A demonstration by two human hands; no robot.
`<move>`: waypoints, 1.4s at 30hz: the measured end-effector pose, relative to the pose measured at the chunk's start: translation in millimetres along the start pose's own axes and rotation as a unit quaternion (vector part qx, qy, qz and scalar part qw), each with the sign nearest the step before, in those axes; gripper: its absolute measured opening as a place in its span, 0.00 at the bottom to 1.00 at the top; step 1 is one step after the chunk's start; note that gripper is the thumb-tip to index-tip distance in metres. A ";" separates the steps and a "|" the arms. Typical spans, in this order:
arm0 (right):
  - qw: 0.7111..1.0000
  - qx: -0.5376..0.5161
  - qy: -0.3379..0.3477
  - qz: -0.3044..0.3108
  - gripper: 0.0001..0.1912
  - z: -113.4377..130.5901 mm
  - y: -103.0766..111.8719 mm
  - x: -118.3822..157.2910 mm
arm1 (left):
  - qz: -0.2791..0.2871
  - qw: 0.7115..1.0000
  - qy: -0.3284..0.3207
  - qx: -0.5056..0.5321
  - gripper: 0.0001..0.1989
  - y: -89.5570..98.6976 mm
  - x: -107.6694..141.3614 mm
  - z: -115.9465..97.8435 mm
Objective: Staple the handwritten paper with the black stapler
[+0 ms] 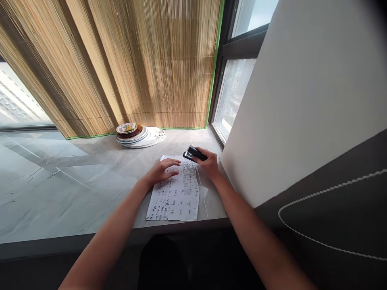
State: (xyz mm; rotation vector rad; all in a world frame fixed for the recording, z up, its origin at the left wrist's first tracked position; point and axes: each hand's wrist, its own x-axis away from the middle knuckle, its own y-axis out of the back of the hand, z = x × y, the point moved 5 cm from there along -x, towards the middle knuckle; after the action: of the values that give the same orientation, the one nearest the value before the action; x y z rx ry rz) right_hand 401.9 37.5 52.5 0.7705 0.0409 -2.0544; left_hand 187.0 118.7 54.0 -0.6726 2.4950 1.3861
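A sheet of white paper (178, 203) with handwriting and a dense dark grid of lines lies on the grey stone sill near its front edge. My right hand (208, 162) is closed round a black stapler (196, 153), which is over the paper's far right corner with its jaws apart and pointing left. Over the left part of the sheet is my left hand (164, 170), its fingers apart and curved, with nothing in it. Whether its fingertips touch the paper is hard to tell.
Stacked plates (136, 139) stand at the back of the sill (75, 189), before a bamboo blind (151, 64). A white wall (302, 88) rises close on the right, with a window (232, 96) beside it. A beaded cord (320, 240) hangs at the lower right.
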 end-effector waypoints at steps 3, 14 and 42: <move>0.999 0.048 0.009 -0.011 0.18 13.7 15.5 17.0 | 0.061 0.996 -0.053 -0.027 0.17 -18.4 -2.4 -26.5; 0.983 0.172 -0.018 0.058 0.17 40.0 69.6 113.1 | 0.097 0.987 -0.106 -0.068 0.22 -44.8 3.4 -38.9; 0.915 0.345 0.132 0.161 0.25 51.0 42.5 122.1 | 0.204 0.967 -0.125 0.088 0.24 -52.7 9.7 -48.9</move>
State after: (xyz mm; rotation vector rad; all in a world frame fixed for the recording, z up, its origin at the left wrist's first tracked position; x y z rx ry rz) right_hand 361.4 -94.8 39.1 1.3793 -0.6510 -1.6223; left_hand 205.9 50.8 37.1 0.0572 2.5939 1.2499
